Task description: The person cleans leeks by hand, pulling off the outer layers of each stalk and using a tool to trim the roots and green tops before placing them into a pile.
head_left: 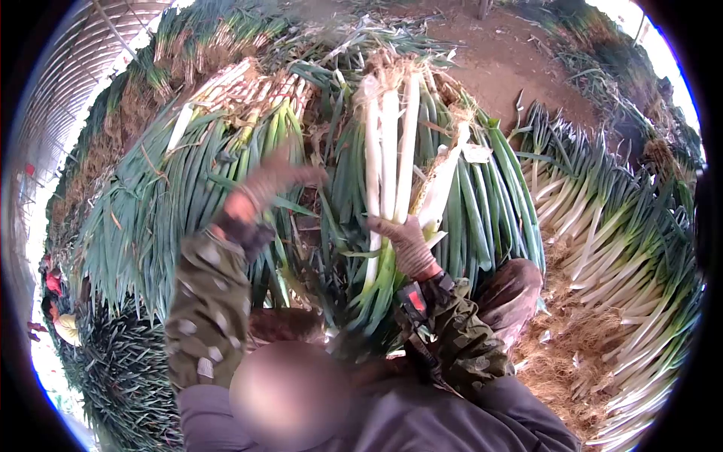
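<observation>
Several long green onions (389,143) stand with their roots away from me and their leaves toward me. My right hand (407,245), in a knit glove, is closed round the lower white stalks of these onions. To the left, my left hand (275,181), also gloved, hovers over a pile of green onions (188,188). Motion smears its fingers, and I cannot make out anything held in them. Beside my right hand lie thick stalks with a dry outer leaf (444,181).
A long row of green onions with peeled white stalks (602,233) runs down the right side. Loose roots and peelings (561,354) lie beside it. Bare soil (501,64) shows at the back, and more heaped onions (128,377) fill the lower left.
</observation>
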### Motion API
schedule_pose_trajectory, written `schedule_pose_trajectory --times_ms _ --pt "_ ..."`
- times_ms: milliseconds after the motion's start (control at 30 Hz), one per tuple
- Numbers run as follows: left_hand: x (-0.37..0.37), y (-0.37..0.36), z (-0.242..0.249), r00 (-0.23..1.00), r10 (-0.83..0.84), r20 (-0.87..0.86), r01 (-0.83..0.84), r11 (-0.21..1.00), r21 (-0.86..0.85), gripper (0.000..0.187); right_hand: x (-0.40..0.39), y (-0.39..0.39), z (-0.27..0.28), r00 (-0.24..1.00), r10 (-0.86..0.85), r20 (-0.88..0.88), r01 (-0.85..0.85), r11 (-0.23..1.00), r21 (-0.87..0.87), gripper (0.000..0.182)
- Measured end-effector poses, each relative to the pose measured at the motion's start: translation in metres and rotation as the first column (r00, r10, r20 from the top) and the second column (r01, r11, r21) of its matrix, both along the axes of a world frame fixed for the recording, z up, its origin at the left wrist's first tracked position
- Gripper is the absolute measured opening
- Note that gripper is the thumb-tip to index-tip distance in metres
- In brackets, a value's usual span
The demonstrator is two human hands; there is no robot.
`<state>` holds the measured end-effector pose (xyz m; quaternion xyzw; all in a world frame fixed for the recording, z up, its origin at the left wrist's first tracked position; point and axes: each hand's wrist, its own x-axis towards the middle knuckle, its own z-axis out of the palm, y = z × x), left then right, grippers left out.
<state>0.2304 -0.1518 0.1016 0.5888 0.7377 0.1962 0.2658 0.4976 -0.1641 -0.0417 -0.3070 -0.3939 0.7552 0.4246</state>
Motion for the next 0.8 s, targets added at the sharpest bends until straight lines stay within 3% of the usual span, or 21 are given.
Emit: schedule_pose_trajectory --times_ms 67,100,133,167,233,267,300,333,367,433,500,533,567,600,633,667,700,733,767,800 --pt "0.042 -0.022 -0.035 0.892 -0.198 0.406 0.250 0.965 -0.077 0.122 -0.002 -0.004 0.004 0.998 0.059 0.004 -0.059 0.998 -0.007 0.038" --pt "0.054 -0.021 -0.081 0.677 -0.242 0.695 0.273 0.960 0.068 0.084 -0.004 -0.008 0.014 0.998 0.064 0.024 -0.063 0.998 -0.006 0.038" --pt "0.077 -0.028 -0.066 0.548 -0.322 0.772 0.352 0.926 0.136 0.079 -0.003 -0.014 0.023 0.997 0.066 0.043 -0.066 0.998 -0.006 0.039" --pt "0.088 -0.027 -0.068 0.513 -0.284 0.810 0.285 0.946 0.152 0.073 -0.006 -0.016 0.020 0.996 0.087 -0.015 -0.087 0.996 -0.007 0.040" --pt "0.100 -0.022 -0.066 0.405 -0.200 0.892 0.133 0.978 0.159 0.052 -0.007 -0.020 0.014 0.989 0.092 0.115 -0.111 0.978 0.177 0.040" --pt "0.106 -0.022 -0.055 0.342 -0.252 0.905 0.118 0.967 0.225 0.047 -0.007 -0.025 0.024 0.985 0.076 0.154 -0.112 0.963 0.245 0.040" --pt "0.110 -0.022 -0.043 0.321 -0.265 0.909 0.122 0.964 0.238 0.046 -0.006 -0.023 0.025 0.974 0.029 0.224 -0.115 0.917 0.382 0.040" --pt "0.111 -0.023 -0.035 0.301 -0.273 0.914 0.120 0.961 0.247 0.045 -0.002 -0.018 0.026 0.935 0.052 0.350 -0.202 0.891 0.406 0.039" --pt "0.109 -0.020 -0.032 0.320 -0.287 0.903 0.101 0.958 0.269 0.045 -0.009 -0.013 0.022 0.986 0.162 0.042 -0.168 0.947 0.275 0.036" --pt "0.102 -0.019 -0.018 0.319 -0.273 0.907 0.050 0.961 0.272 0.045 -0.005 -0.002 0.030 0.917 -0.047 0.396 -0.281 0.629 0.725 0.030" --pt "0.088 -0.013 -0.007 0.366 -0.267 0.892 -0.041 0.952 0.302 0.048 -0.005 0.002 0.054 0.834 0.082 0.545 -0.474 0.613 0.632 0.033" --pt "0.080 -0.016 0.008 0.391 -0.269 0.880 -0.056 0.948 0.314 0.049 -0.009 0.015 0.060 0.540 -0.001 0.842 -0.681 0.587 0.438 0.045" --pt "0.065 -0.014 0.012 0.445 -0.259 0.857 -0.071 0.944 0.322 0.050 -0.004 0.014 0.088 0.605 -0.177 0.777 -0.572 0.582 0.578 0.053" --pt "0.055 -0.011 0.019 0.586 -0.154 0.796 -0.141 0.948 0.287 0.049 0.001 0.029 0.081 0.723 -0.438 0.534 -0.356 0.427 0.832 0.062" --pt "0.049 -0.017 0.022 0.543 -0.209 0.813 -0.121 0.939 0.322 0.048 0.010 0.027 0.126 0.642 -0.502 0.580 -0.345 0.487 0.803 0.071" --pt "0.045 -0.023 0.025 0.498 -0.269 0.825 -0.099 0.927 0.362 0.047 0.015 0.029 0.160 0.569 -0.600 0.562 -0.319 0.469 0.824 0.081" --pt "0.046 -0.026 0.025 0.497 -0.279 0.822 -0.097 0.923 0.372 0.046 0.019 0.037 0.184 0.431 -0.799 0.419 -0.382 0.259 0.887 0.076" --pt "0.046 -0.029 0.023 0.492 -0.290 0.821 -0.089 0.921 0.379 0.046 0.022 0.043 0.210 0.397 -0.914 -0.081 -0.487 -0.285 0.826 0.066" --pt "0.048 -0.032 0.021 0.484 -0.301 0.822 -0.082 0.919 0.385 0.045 0.019 0.045 0.232 0.441 -0.862 -0.249 -0.542 -0.477 0.692 0.062" --pt "0.051 -0.034 0.019 0.491 -0.330 0.807 -0.057 0.911 0.407 0.044 0.014 0.041 0.251 0.518 -0.816 -0.257 -0.611 -0.564 0.555 0.057"
